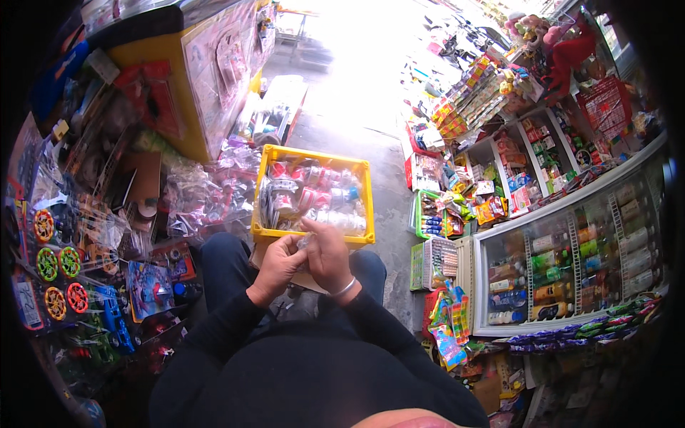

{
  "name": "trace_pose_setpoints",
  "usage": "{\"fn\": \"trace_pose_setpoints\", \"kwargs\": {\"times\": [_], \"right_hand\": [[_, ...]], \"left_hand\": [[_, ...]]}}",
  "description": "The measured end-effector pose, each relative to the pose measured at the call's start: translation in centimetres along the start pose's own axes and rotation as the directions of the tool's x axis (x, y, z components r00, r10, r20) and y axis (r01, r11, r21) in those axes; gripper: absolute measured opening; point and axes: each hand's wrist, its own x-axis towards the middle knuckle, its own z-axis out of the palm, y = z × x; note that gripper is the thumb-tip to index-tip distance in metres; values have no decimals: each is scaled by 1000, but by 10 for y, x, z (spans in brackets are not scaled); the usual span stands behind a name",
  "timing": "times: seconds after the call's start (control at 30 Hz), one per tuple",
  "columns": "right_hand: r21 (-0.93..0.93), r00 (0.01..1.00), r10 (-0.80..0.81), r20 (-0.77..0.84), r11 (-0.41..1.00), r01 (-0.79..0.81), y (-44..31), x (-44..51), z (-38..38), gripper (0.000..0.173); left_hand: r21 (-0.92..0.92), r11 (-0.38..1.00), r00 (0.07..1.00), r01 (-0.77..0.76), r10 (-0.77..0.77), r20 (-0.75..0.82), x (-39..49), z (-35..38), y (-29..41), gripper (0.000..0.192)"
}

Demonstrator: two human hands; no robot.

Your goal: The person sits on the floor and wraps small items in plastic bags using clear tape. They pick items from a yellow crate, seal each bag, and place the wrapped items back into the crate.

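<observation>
My left hand [279,266] and my right hand [328,258] meet in front of me, just over the near edge of a yellow plastic crate [314,236]. Pinched between the fingers of both is a small piece of whitish see-through plastic [305,241], mostly covered by them and too small to name exactly. A bracelet circles my right wrist. Inside the crate lie several plastic-wrapped rolls or stacks [321,198] in red, pink and white. Flat round pieces stand on edge along its left side.
Clear plastic-wrapped goods [208,192] pile up left of the crate. Toys with coloured wheels [59,262] hang farther left. On the right stand a glass-door drinks fridge [562,257], a green basket [428,214] and snack shelves [514,166]. Grey concrete floor [388,187] runs toward a bright opening.
</observation>
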Motion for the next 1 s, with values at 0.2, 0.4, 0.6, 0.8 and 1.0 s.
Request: {"fn": "trace_pose_setpoints", "kwargs": {"times": [0.2,0.4,0.6,0.8,1.0], "right_hand": [[47,986,158,-52,987,-155,20,-17,5,33],[430,921,389,-24,836,-342,41,-9,-20,29],[832,740,626,243,257,-491,26,-24,-43,36],[819,706,535,465,43,-572,13,-39,-29,36],[845,740,516,431,57,-531,18,-44,-28,35]], "left_hand": [[27,999,1000,-24,23,17,-10,6,5,27],[335,891,950,-307,268,158,-11,-1,30,34],[597,205,561,-776,656,505,-10,3,42,42],[598,-179,468,-782,465,752,-4,10,36,43],[638,225,620,-736,603,502,-22,-2,36,46]]}}
